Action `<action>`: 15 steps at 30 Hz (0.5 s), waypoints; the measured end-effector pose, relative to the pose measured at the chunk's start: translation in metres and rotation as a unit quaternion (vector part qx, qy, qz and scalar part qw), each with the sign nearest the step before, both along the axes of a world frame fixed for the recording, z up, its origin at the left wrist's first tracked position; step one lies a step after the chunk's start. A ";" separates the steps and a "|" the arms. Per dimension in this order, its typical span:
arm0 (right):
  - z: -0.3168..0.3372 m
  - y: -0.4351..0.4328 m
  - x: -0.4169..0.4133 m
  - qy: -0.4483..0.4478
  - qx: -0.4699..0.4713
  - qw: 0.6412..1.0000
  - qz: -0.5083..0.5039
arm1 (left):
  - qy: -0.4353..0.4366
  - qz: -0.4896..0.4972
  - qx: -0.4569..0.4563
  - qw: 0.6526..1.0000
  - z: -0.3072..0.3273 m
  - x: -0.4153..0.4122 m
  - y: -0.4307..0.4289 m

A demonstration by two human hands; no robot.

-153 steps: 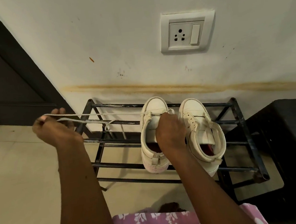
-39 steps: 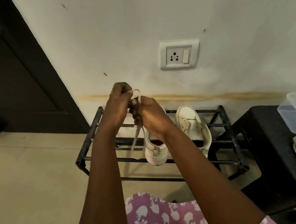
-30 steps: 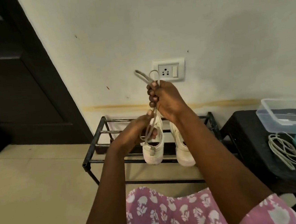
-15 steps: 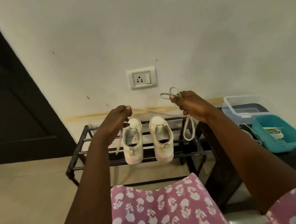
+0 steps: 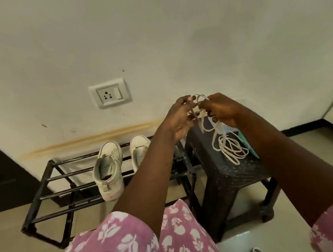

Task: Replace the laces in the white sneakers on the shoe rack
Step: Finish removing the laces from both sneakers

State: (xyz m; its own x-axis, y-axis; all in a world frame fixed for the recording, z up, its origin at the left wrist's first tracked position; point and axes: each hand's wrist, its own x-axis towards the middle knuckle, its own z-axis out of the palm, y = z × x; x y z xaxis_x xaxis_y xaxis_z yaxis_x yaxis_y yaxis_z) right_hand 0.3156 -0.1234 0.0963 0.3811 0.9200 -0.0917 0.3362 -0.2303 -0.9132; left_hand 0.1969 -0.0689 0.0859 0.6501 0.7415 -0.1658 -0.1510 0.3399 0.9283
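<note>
Head view: your left hand (image 5: 178, 119) and right hand (image 5: 222, 110) both pinch one lace (image 5: 202, 120); one rack (image 5: 68, 175) bears two white sneakers (image 5: 108, 168).

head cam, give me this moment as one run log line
left hand: holds lace | right hand: holds lace | lace: over stool | sneakers: on rack

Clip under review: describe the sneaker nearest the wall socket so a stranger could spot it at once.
Under the wall socket, a black metal shoe rack stands against the wall. Two white sneakers sit on its top tier, heels toward the camera. The left sneaker is in full view; the right sneaker is half hidden behind the person's left arm.
</note>
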 end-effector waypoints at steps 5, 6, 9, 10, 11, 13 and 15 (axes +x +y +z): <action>-0.041 0.003 0.039 -0.075 -0.085 0.986 -0.126 | 0.053 -0.017 -0.043 0.998 -0.045 0.049 -0.011; -0.049 0.004 0.042 -0.089 -0.092 0.982 -0.141 | 0.065 -0.023 -0.046 0.997 -0.055 0.054 -0.012; -0.066 0.003 0.049 -0.174 -0.130 0.966 -0.137 | 0.094 -0.050 -0.066 0.992 -0.074 0.068 -0.025; -0.068 0.002 0.048 -0.208 -0.147 0.959 -0.126 | 0.108 -0.059 -0.065 0.990 -0.080 0.070 -0.029; -0.071 0.000 0.048 -0.234 -0.154 0.952 -0.120 | 0.122 -0.066 -0.061 0.988 -0.084 0.072 -0.032; -0.081 -0.002 0.050 -0.271 -0.173 0.941 -0.111 | 0.155 -0.068 -0.034 0.985 -0.094 0.075 -0.036; -0.094 -0.007 0.050 -0.315 -0.200 0.923 -0.097 | 0.198 -0.051 -0.003 0.979 -0.105 0.079 -0.035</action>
State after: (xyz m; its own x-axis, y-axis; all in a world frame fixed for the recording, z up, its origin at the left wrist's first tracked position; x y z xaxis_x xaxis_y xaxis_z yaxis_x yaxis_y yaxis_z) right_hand 0.3654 -0.1302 0.0026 0.6289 0.7692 -0.1132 0.6881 -0.6185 -0.3794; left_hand 0.2756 -0.1043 -0.0195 0.6049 0.6744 -0.4235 0.2548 0.3399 0.9053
